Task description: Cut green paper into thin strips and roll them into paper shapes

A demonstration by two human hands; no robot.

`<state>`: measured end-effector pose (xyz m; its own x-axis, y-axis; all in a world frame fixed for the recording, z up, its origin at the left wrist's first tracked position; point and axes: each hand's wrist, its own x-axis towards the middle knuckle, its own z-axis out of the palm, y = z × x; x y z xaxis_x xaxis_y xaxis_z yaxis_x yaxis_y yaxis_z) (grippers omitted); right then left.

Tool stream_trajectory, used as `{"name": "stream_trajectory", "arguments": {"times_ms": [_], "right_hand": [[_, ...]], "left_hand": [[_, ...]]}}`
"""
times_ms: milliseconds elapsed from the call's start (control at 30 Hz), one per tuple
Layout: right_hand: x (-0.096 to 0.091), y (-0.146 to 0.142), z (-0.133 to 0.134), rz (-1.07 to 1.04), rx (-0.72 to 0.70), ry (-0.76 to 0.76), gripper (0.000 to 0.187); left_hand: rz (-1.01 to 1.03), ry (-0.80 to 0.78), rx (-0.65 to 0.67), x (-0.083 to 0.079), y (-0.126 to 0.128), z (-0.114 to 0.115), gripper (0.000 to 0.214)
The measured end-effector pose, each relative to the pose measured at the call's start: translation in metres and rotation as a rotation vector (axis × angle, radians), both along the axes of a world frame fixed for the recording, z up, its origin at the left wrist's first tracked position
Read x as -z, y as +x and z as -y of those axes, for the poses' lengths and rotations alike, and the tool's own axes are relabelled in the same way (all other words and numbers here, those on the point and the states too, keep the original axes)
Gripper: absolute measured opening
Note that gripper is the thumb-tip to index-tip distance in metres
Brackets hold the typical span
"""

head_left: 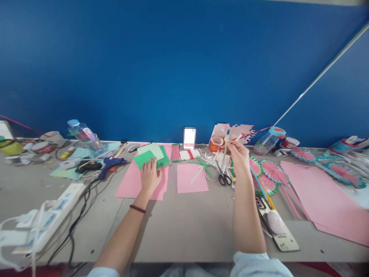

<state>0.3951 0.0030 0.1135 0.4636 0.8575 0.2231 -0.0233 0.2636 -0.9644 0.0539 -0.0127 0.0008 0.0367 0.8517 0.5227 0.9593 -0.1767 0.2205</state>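
**A:** What step would you say this is?

**B:** Lining up, by my reading. The right hand (239, 154) has its fingertips pinched together on a thin green strip (225, 151) and holds it upright above the far side of the bench (178, 231), just in front of a red paper cup (215, 144). The left hand (150, 175) lies open and flat, palm down. Its fingers rest on the near edge of a green sheet (143, 158), which sits on top of a pink sheet (129, 186).

**A:** So nothing is being cut?

**B:** No. The scissors (223, 177) lie untouched on the bench just beside the right wrist, and the blue glue gun (111, 165) sits apart to the left.

**A:** What would a move with that strip call for?

**B:** A light, steady pinch, I'd judge, because it looks slim enough to bend. The flat palm would also need to keep the green sheet from sliding on the pink one.

**A:** Is there any writing to read?

**B:** Very little. The bottle (83, 134) lying on its side has a pink label with red script, too small to make out. The cup has a yellow mark (a character, perhaps) that I can't read either. A small white card (189, 137) against the wall is blurred out.
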Motion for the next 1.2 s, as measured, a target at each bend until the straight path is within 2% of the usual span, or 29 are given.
{"name": "stream_trajectory", "arguments": {"times_ms": [133,233,333,400,533,667,767,833,967,1067,1200], "right_hand": [[0.01,-0.036,-0.002,0.111,-0.177,-0.077,0.025],[0.021,-0.076,0.001,0.274,-0.312,-0.109,0.018],[0.032,-0.116,0.008,0.336,-0.424,-0.129,0.014],[0.04,-0.136,0.014,0.37,-0.464,-0.134,0.011],[0.049,-0.152,0.022,0.379,-0.517,-0.207,0.012],[0.053,-0.14,0.021,0.462,-0.473,-0.159,0.015],[0.058,-0.121,0.022,0.627,-0.419,-0.167,0.019],[0.065,-0.105,0.027,0.798,-0.391,-0.194,0.019],[0.084,-0.067,0.046,1.106,-0.242,-0.327,0.019],[0.094,-0.042,0.06,1.323,-0.21,-0.378,0.016],[0.096,-0.024,0.073,1.425,-0.177,-0.418,0.015]], "left_hand": [[0.264,0.016,0.229,-0.003,0.014,0.005,0.038],[0.535,-0.152,0.408,-0.004,0.029,0.013,0.03],[0.85,-0.372,0.537,-0.007,0.045,0.021,0.035],[0.966,-0.452,0.604,-0.009,0.054,0.027,0.042],[1.045,-0.505,0.591,-0.012,0.063,0.032,0.037],[1.18,-0.589,0.527,-0.009,0.064,0.031,0.038],[1.245,-0.688,0.476,-0.007,0.063,0.03,0.041],[1.239,-0.701,0.482,-0.007,0.063,0.031,0.043],[1.169,-0.702,0.537,-0.007,0.065,0.033,0.045],[1.148,-0.752,0.57,-0.006,0.067,0.036,0.046],[1.085,-0.77,0.599,-0.004,0.068,0.038,0.045]]}}
